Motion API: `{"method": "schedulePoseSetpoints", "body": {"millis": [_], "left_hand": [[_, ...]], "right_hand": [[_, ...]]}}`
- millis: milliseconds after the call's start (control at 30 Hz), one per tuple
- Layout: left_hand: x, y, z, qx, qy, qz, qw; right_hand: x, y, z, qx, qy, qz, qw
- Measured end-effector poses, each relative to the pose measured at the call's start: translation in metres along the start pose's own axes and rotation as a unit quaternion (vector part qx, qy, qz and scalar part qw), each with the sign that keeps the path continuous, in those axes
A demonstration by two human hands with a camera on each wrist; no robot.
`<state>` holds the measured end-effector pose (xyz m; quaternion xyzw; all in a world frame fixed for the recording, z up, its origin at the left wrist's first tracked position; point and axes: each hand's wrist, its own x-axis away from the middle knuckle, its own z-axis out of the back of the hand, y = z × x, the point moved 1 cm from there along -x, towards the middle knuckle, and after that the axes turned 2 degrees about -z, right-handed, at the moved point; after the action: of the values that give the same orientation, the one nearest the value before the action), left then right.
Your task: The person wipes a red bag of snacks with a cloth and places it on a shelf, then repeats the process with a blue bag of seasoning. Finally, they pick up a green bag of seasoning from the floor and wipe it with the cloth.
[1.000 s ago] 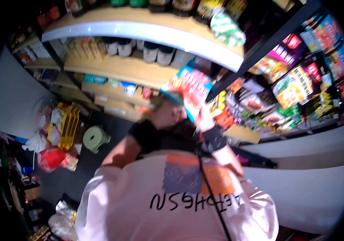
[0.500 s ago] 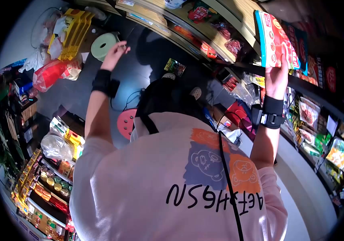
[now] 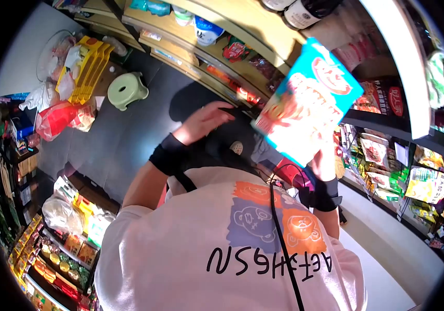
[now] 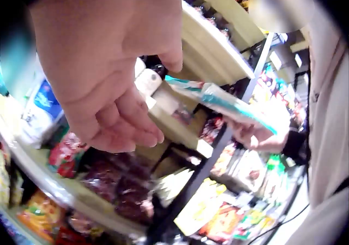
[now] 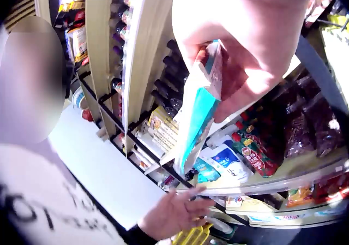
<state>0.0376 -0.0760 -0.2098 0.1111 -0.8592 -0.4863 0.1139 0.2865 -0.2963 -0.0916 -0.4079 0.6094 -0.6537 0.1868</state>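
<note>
A teal-and-red food packet (image 3: pixel 313 103) is held up in my right hand (image 3: pixel 323 163), gripped at its lower edge in the head view. In the right wrist view the same packet (image 5: pixel 199 122) appears edge-on, pinched between the thumb and curled fingers of the right hand (image 5: pixel 240 43). My left hand (image 3: pixel 204 123) is apart from the packet, to its left, holding nothing. Its fingers bend loosely in the left wrist view, where the left hand (image 4: pixel 112 65) fills the upper left and the packet (image 4: pixel 223 100) lies beyond it.
Wooden shelves (image 3: pixel 248 26) carry bottles (image 3: pixel 305 13) and bagged goods along the front. A rack of packets (image 3: pixel 388 155) stands at the right. On the dark floor at the left are a green stool (image 3: pixel 127 90), yellow crates (image 3: pixel 89 70) and a red bag (image 3: pixel 56 119).
Both hands were together at the packet; then the left hand swung out left while the right raised the packet to the right. Now the packet is nearer the middle and the left hand has come back inward.
</note>
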Motion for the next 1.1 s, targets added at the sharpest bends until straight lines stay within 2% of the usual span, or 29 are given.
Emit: {"method": "schedulePoseSetpoints", "body": {"millis": [67,100,133,200,267,333,400,433,467,500,533,567,600,633,667,700,733,800,867,900,933,1000,1100], "left_hand": [[-0.011,0.040,-0.045,0.025,-0.059,-0.011,0.998],[-0.015,0.036,-0.059,0.037,-0.051,-0.027,0.998],[-0.017,0.038,-0.069,0.032,-0.054,-0.030,0.998],[-0.016,0.046,-0.087,0.165,0.005,0.031,0.986],[-0.009,0.050,-0.091,0.182,0.054,0.022,0.982],[0.000,0.059,-0.087,0.192,0.084,-0.003,0.978],[0.011,0.070,-0.078,0.197,0.098,-0.045,0.975],[0.014,0.076,-0.072,0.208,0.105,-0.057,0.971],[0.017,0.083,-0.066,0.218,0.113,-0.069,0.967],[0.021,0.089,-0.060,0.229,0.121,-0.080,0.963],[0.026,0.095,-0.054,0.240,0.129,-0.090,0.958],[0.029,0.095,-0.046,0.255,0.142,-0.082,0.953],[0.033,0.101,-0.042,0.243,0.167,-0.097,0.950],[0.036,0.105,-0.037,0.224,0.173,-0.111,0.953],[0.040,0.108,-0.031,0.204,0.178,-0.124,0.954],[0.043,0.110,-0.025,0.178,0.206,-0.127,0.954],[0.044,0.113,-0.024,0.170,0.219,-0.129,0.952],[0.046,0.119,-0.023,0.154,0.246,-0.133,0.948],[0.047,0.122,-0.023,0.178,0.251,-0.139,0.941],[0.049,0.124,-0.024,0.196,0.254,-0.139,0.937],[0.050,0.127,-0.025,0.215,0.256,-0.140,0.932],[0.052,0.133,-0.027,0.209,0.263,-0.136,0.932],[0.056,0.139,-0.030,0.200,0.260,-0.128,0.936]], "right_hand": [[0.015,-0.019,-0.022,0.026,-0.053,-0.083,0.995],[0.011,-0.009,-0.020,0.042,-0.144,-0.079,0.986],[0.016,-0.009,-0.027,0.048,-0.146,-0.086,0.984],[0.026,-0.022,-0.057,0.020,-0.174,-0.075,0.982],[0.029,-0.030,-0.070,-0.017,-0.216,-0.063,0.974],[0.027,-0.044,-0.060,0.244,-0.231,-0.013,0.942],[0.028,-0.087,-0.067,0.347,-0.217,0.115,0.905],[0.026,-0.107,-0.065,0.384,-0.168,0.160,0.894],[0.024,-0.131,-0.061,0.409,-0.120,0.255,0.868],[0.033,-0.162,-0.069,0.397,-0.027,0.300,0.867],[0.023,-0.187,-0.058,0.449,0.027,0.383,0.807],[0.021,-0.208,-0.056,0.405,0.084,0.372,0.831],[0.015,-0.228,-0.055,0.417,0.144,0.437,0.784],[0.005,-0.249,-0.054,0.414,0.166,0.486,0.752],[-0.002,-0.266,-0.054,0.441,0.195,0.496,0.722],[-0.018,-0.277,-0.042,0.528,0.227,0.534,0.621],[-0.020,-0.290,-0.054,0.539,0.262,0.527,0.602],[-0.027,-0.307,-0.059,0.580,0.343,0.604,0.426],[-0.029,-0.310,-0.054,0.616,0.326,0.513,0.502],[-0.027,-0.314,-0.061,0.602,0.313,0.383,0.627],[-0.033,-0.316,-0.060,0.602,0.273,0.336,0.671],[-0.040,-0.310,-0.050,0.566,0.294,0.405,0.655],[-0.033,-0.301,-0.045,0.426,0.292,0.419,0.747]]}}
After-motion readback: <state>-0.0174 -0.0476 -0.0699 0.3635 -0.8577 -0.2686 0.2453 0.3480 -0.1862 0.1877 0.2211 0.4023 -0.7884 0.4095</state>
